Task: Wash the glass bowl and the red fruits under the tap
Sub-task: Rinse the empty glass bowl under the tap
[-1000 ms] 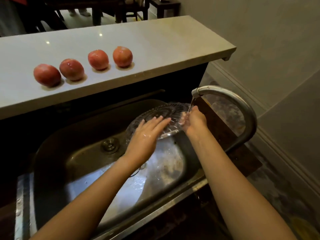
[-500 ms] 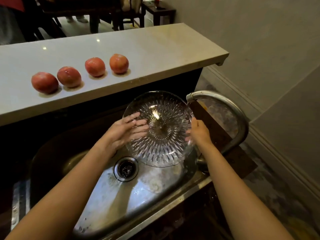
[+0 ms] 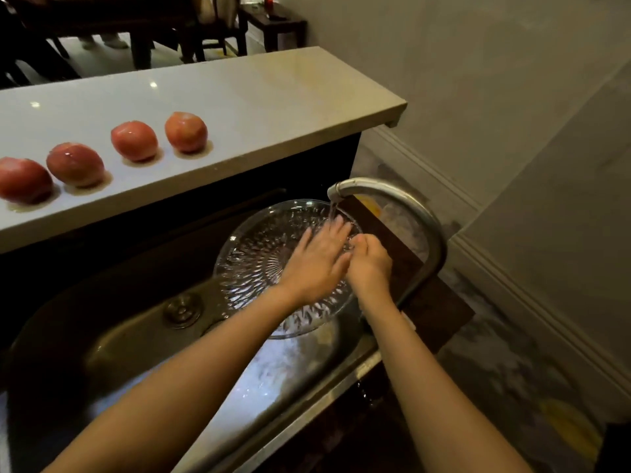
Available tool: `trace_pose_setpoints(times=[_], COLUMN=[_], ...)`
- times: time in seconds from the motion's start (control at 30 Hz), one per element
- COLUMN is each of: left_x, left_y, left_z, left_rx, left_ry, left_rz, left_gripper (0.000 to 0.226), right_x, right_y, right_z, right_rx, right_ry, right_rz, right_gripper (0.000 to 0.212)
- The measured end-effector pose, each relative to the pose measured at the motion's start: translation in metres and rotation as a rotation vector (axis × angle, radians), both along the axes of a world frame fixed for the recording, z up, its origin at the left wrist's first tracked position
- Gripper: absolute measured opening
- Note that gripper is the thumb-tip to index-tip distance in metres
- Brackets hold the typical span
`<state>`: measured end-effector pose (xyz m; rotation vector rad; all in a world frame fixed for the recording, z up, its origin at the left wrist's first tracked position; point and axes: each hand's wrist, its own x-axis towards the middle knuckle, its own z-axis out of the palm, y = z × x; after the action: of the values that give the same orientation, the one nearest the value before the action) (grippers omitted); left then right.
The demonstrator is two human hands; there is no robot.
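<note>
- Head camera looks down on a metal sink point(image 3: 112, 339) filling the lower left and middle of the frame, its drain point(image 3: 182, 311) left of centre.
- The glass bowl point(image 3: 259, 254), cut with a star pattern, sits tilted over the sink at the centre of the frame, under the spout of the curved tap point(image 3: 392, 196).
- A thin stream of water point(image 3: 332, 211) falls from the spout onto the bowl's upper right rim.
- The left hand point(image 3: 316, 262) lies flat inside the bowl, fingers stretched out and close together, tips reaching up to the stream.
- The right hand point(image 3: 370, 264) is just beside it at the bowl's right edge, fingers curled in around the rim, gripping it; the two hands touch.
- Four red fruits point(image 3: 135, 141) stand in a row, wet and shiny, on the pale counter point(image 3: 273, 107) at the upper left, well apart from the bowl.
- A dark board point(image 3: 423, 288) lies under the tap at the right of the sink.
</note>
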<state>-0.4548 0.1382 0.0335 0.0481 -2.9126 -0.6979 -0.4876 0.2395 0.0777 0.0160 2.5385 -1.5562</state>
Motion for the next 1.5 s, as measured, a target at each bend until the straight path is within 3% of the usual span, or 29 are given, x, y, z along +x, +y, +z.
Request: trace_pose_setpoints(times=[0.13,0.23,0.37,0.47,0.63,0.8,1.0,1.17,1.3,1.33,1.4,1.47,1.5], left_x=[-0.027,-0.026,0.019,0.066,0.043,-0.023,-0.019,0.012,0.059,0.068,0.083,0.095,0.1], left_y=[-0.013,-0.05,-0.081,-0.048,0.006,-0.008,-0.03,-0.076,-0.115,-0.119,-0.121,-0.119,-0.119], left_z=[0.015,0.01,-0.007,-0.018,0.007,0.036,0.026,0.018,0.014,0.013,0.013,0.011,0.008], left_rx=[-0.036,-0.013,-0.08,0.037,0.092,-0.044,-0.071,-0.108,-0.25,-0.148,0.276,0.819,0.944], left_ry=[0.055,-0.007,-0.16,-0.219,-0.136,-0.054,0.057,0.003,-0.086,-0.127,-0.216,-0.211,-0.16], left_rz=[-0.021,0.17,0.205,0.139,-0.067,0.05,0.082,0.402,0.668,0.719,0.772,0.753,0.748], left_gripper=[0.058,0.057,0.059,0.063,0.052,0.055,0.055,0.056,0.057,0.057,0.054,0.04,0.035], right_x=[0.001,-0.003,-0.008,-0.011,0.003,0.014,0.016,0.018,0.01,0.009,0.008,0.006,0.005], right_y=[0.002,0.003,0.001,-0.002,-0.005,-0.012,-0.023,-0.023,-0.014,-0.012,-0.011,-0.009,-0.008], right_z=[0.003,0.005,0.005,0.003,-0.004,-0.001,-0.001,-0.004,-0.007,-0.008,-0.008,-0.007,-0.005], right_rx=[-0.081,-0.081,-0.046,-0.033,-0.13,-0.253,-0.3,-0.277,-0.365,-0.392,-0.404,-0.245,-0.073], right_ry=[0.069,0.1,0.142,0.137,0.073,0.059,0.062,0.091,0.039,0.014,-0.027,-0.02,-0.009], right_rz=[-0.046,-0.069,-0.147,-0.175,-0.146,-0.116,-0.047,-0.015,-0.051,-0.052,-0.049,-0.007,0.06], right_gripper=[0.027,0.029,0.032,0.031,0.026,0.026,0.028,0.026,0.026,0.026,0.026,0.028,0.031])
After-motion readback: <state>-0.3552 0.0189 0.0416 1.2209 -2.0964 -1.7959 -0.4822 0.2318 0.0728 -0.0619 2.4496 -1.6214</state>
